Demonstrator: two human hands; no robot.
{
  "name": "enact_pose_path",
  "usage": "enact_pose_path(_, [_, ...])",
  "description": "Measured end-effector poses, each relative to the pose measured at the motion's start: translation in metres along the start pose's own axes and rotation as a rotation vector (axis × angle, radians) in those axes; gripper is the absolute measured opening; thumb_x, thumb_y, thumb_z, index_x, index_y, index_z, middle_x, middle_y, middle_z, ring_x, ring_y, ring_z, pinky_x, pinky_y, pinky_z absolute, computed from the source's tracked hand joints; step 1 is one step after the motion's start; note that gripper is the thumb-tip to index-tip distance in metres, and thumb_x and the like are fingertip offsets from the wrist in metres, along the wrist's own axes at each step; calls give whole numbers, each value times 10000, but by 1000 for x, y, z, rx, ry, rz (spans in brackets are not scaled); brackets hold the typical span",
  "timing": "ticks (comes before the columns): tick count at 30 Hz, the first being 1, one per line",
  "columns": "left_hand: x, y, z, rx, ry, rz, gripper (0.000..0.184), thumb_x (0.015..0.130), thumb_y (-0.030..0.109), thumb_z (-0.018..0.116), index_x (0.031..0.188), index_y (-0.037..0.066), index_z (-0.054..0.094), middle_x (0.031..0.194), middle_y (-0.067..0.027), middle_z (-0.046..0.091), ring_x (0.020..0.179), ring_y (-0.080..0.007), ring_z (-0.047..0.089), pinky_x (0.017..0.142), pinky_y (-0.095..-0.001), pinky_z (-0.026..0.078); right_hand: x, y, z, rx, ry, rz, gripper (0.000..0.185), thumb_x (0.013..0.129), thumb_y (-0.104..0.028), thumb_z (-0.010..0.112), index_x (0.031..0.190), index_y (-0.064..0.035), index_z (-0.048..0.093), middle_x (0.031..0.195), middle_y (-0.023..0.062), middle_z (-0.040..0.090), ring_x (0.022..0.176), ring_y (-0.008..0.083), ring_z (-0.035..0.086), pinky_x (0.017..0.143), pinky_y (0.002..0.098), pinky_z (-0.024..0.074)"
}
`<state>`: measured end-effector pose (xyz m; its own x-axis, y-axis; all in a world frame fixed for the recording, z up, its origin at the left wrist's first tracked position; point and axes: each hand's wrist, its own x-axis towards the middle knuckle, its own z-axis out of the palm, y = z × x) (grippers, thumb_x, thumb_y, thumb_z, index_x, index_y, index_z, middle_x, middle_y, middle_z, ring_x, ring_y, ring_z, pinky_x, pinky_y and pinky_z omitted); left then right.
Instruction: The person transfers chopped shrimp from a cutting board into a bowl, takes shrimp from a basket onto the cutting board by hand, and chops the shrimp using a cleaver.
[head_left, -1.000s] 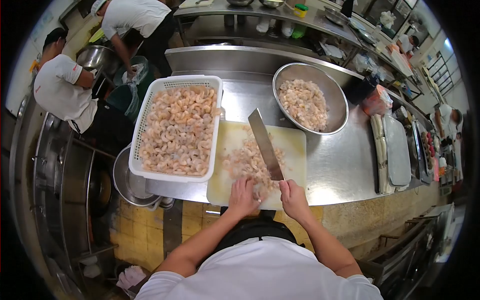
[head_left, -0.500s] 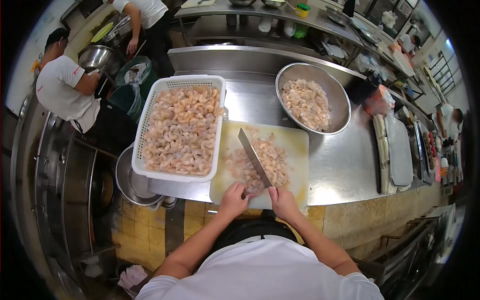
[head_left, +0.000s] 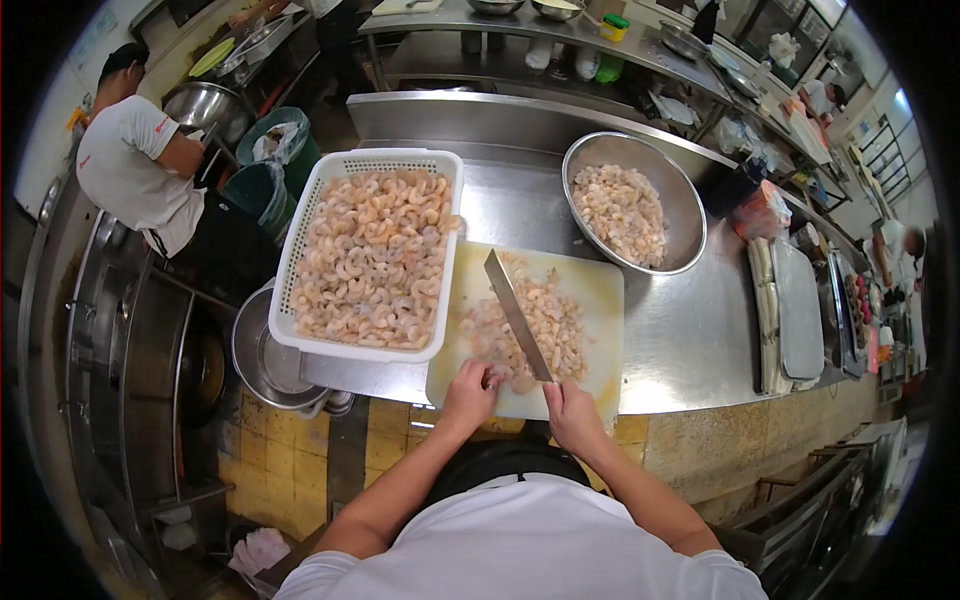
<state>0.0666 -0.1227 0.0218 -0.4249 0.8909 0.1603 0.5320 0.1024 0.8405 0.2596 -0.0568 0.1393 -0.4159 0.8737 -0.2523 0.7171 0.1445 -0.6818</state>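
My right hand (head_left: pixel 573 412) is closed round the handle of a cleaver-like knife (head_left: pixel 517 315), whose long blade slants away to the upper left across a heap of cut shrimp (head_left: pixel 562 330). The heap lies on a pale cutting board (head_left: pixel 603 290). Near the board's front left edge, my left hand (head_left: pixel 468 398) has its fingers curled together beside the shrimp; what they hold, if anything, is too small to make out. To the left stands a white perforated basket (head_left: pixel 283 325) full of peeled shrimp (head_left: pixel 372 260). A steel bowl (head_left: pixel 688 215) behind the board contains shrimp pieces.
The steel counter (head_left: pixel 680 340) carries stacked trays (head_left: pixel 797 310) on the right. A metal pot (head_left: pixel 245 345) sits low beneath the basket's left side. Beyond it are green bins (head_left: pixel 262 190) and a co-worker (head_left: pixel 135 170). A raised back ledge (head_left: pixel 440 105) borders the counter.
The view has shifted slightly. My left hand has drawn a little away from the knife, leaving a wider gap between my hands. The standing person at upper left has moved mostly out of view.
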Motion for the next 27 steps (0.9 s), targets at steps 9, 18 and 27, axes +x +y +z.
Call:
enact_pose_path(9, [9,18,-18,212,-81,-179,283,896,130,791,1145,36,695,1041,-179,684,937,-378,719,792,-481,581,18,28,34,-22,28,-28,445,1096,-354,563,941,55,643,821,357,668,815,569,659,711,613,501])
enact_pose_path(18, [16,6,3,233,-138,114,136,913,78,724,1047,101,731,1028,-146,675,888,-390,695,745,-481,569,1,-16,-36,102,140,0,420,1108,-318,557,913,49,616,749,320,642,717,539,640,626,564,470])
enact_pose_path(27, [21,-2,5,110,45,55,133,906,22,727,1033,62,725,1027,-141,666,842,-356,692,734,-442,568,18,31,20,-76,26,-6,431,1094,-348,569,956,53,643,809,354,664,799,566,657,694,611,500])
